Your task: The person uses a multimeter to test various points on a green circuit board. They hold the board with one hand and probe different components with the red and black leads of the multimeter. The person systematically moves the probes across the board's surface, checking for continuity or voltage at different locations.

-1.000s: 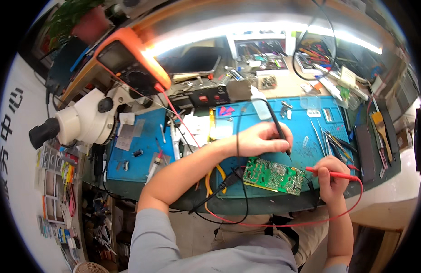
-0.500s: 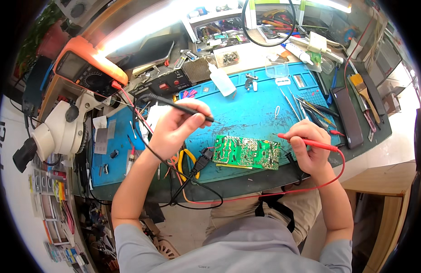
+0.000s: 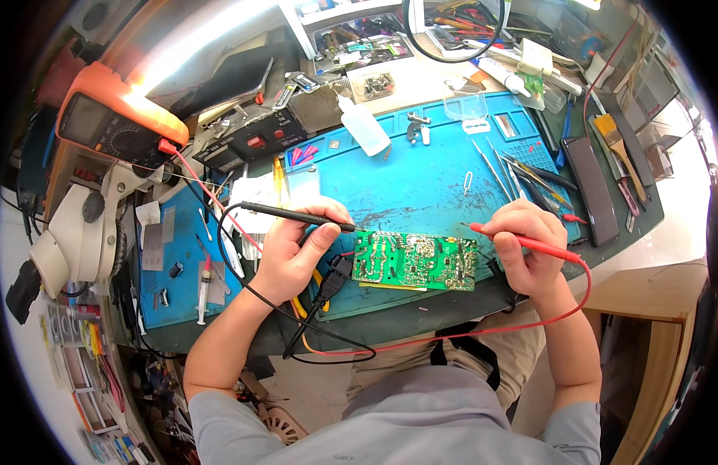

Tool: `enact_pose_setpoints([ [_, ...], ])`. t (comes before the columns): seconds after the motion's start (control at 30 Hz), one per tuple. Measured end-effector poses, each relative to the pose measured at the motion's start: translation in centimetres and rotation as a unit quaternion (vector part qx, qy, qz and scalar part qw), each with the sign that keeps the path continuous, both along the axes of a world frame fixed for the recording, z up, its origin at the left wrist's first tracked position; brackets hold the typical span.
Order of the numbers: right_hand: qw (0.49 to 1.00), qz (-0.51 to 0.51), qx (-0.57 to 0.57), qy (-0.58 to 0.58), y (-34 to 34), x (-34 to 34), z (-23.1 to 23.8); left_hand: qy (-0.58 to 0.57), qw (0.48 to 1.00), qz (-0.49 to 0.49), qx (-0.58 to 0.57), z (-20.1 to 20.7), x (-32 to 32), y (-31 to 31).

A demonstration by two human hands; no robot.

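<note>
Lengthwise from left to right, a green circuit board [image 3: 413, 261] lies on the blue mat [image 3: 405, 186] between the left hand [image 3: 297, 246], pinching a black probe [image 3: 285, 214] beside its upper-left corner, and the right hand [image 3: 531, 244] (gripping a red probe [image 3: 551, 248], farther off).

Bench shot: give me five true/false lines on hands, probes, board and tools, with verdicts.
1. The left hand holds the black probe. True.
2. The right hand holds a brush. False: the right hand holds the red probe.
3. The green circuit board lies on a blue mat. True.
4. The orange multimeter is at the picture's lower right. False: the orange multimeter is at the upper left.
5. A syringe lies left of the board. True.
</note>
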State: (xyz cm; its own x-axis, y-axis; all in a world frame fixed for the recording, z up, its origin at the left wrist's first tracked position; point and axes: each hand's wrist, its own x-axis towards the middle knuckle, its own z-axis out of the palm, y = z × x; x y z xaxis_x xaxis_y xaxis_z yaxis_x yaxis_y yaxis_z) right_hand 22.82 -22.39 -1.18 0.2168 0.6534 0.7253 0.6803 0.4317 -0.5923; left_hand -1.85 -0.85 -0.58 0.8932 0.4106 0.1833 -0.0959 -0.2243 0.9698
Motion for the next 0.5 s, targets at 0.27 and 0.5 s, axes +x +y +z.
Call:
enact_pose_setpoints([
  [0.27,1.000,0.003,0.000,-0.018,-0.06,0.12,0.08,0.028,0.999,-0.007,0.032,-0.02,-0.06,0.14],
  [0.5,1.000,0.013,0.005,-0.012,0.00,0.12,0.24,0.001,0.999,0.005,0.033,-0.49,0.08,0.15],
])
